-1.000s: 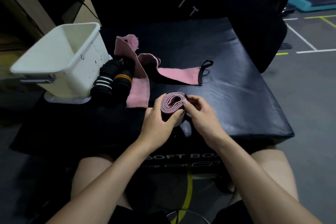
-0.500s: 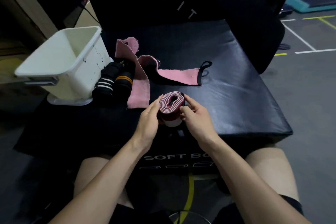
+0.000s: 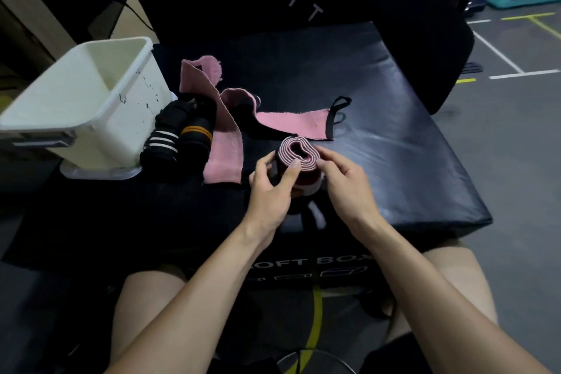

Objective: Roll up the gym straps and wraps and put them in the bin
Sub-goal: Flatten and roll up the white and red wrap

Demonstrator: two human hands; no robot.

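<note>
Black padded box top: left hand and right hand pinch the loosely coiled wrap; slackened grip would probably let it unwind.

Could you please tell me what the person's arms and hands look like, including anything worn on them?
Both forearms are bare up to the frame edge, with no sleeves in view. The left hand and right hand wear no gloves, and no rings, watch or wristbands are visible.

Black soft box — bin, pink wrap (unrolled), dark wraps.
</note>
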